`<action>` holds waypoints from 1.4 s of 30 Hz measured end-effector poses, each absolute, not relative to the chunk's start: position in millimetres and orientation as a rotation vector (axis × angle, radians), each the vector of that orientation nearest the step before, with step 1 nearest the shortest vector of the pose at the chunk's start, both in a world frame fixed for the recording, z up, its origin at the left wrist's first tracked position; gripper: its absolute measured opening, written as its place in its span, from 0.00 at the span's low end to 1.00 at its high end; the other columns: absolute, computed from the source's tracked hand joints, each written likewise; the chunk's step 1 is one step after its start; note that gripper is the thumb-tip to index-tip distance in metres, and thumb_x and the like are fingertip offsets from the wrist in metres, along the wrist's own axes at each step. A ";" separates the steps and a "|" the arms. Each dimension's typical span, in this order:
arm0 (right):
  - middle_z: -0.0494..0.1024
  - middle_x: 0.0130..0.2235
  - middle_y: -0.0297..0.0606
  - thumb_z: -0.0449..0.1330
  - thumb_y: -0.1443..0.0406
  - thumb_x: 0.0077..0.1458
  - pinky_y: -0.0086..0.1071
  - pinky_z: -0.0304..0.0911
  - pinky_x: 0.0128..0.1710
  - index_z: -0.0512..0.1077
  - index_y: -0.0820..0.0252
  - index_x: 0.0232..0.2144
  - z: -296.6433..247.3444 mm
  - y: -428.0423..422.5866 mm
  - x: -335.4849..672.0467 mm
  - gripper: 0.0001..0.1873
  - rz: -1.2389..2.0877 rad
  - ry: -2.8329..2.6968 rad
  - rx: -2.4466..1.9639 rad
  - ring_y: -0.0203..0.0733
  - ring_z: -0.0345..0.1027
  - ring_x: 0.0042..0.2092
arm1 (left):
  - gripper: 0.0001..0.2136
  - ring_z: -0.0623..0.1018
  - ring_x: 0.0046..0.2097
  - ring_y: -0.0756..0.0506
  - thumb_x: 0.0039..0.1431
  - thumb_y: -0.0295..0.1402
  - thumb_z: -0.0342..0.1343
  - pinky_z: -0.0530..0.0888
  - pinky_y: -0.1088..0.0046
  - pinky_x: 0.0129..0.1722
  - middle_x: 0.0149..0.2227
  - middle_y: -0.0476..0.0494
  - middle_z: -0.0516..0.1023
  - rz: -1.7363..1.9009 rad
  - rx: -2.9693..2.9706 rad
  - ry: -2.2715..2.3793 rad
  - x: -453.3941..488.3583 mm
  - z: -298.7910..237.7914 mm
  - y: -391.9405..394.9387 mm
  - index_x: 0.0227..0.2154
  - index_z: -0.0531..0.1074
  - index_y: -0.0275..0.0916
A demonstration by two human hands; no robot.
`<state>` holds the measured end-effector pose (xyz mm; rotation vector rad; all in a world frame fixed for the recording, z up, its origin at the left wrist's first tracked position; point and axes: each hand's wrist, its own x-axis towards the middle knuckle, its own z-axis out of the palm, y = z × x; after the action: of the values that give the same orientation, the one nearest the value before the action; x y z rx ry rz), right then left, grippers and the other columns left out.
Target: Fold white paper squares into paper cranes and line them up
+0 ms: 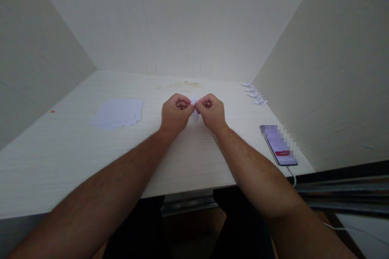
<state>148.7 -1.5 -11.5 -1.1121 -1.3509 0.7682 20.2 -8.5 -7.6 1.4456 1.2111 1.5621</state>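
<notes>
My left hand (175, 112) and my right hand (211, 111) meet over the middle of the white desk (60, 158). Both are curled into pinches on a small folded piece of white paper (195, 109), which stands upright between the fingertips. Only a narrow strip of the paper shows; the rest is hidden by my fingers. Both forearms reach in from the bottom of the view.
A stack of white paper sheets (118, 112) lies to the left. Several small folded paper figures (254, 93) line the right wall at the back. A phone (278, 144) with a cable (292, 175) lies near the desk's right front edge. Walls enclose three sides.
</notes>
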 end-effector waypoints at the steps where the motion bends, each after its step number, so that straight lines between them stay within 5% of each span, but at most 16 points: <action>1: 0.70 0.22 0.26 0.62 0.64 0.49 0.28 0.58 0.25 0.65 0.56 0.27 -11.5 -1.2 148.1 0.07 0.780 -1.340 -1.104 0.32 0.63 0.24 | 0.09 0.72 0.24 0.52 0.43 0.28 0.64 0.68 0.76 0.25 0.22 0.52 0.75 1.560 1.428 1.213 20.5 -7.2 -8.8 0.29 0.70 0.39; 12: 0.73 0.24 0.23 0.64 0.64 0.48 0.30 0.64 0.30 0.64 0.55 0.37 -17.4 3.5 147.6 0.15 0.919 -1.319 -1.002 0.32 0.67 0.25 | 0.12 0.71 0.23 0.53 0.43 0.26 0.63 0.67 0.77 0.25 0.23 0.53 0.74 1.535 1.286 1.198 20.8 -2.2 -9.5 0.34 0.73 0.36; 28: 0.66 0.21 0.23 0.61 0.67 0.49 0.27 0.55 0.25 0.60 0.55 0.28 -18.2 4.4 151.5 0.11 0.820 -1.382 -1.100 0.30 0.59 0.22 | 0.12 0.71 0.21 0.52 0.47 0.27 0.62 0.65 0.76 0.22 0.21 0.54 0.73 1.390 1.406 1.259 20.9 -5.3 -7.7 0.35 0.67 0.39; 42: 0.67 0.19 0.23 0.62 0.67 0.48 0.27 0.55 0.22 0.62 0.55 0.26 -19.0 6.0 152.1 0.10 0.884 -1.424 -1.007 0.31 0.60 0.21 | 0.17 0.65 0.18 0.53 0.41 0.24 0.61 0.58 0.78 0.18 0.18 0.58 0.69 1.427 1.331 1.116 18.8 -4.7 -6.2 0.36 0.65 0.41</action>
<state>152.1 6.0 -19.0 -1.0070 -1.4241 0.8844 18.8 -6.2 -4.7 1.3309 1.1160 1.4272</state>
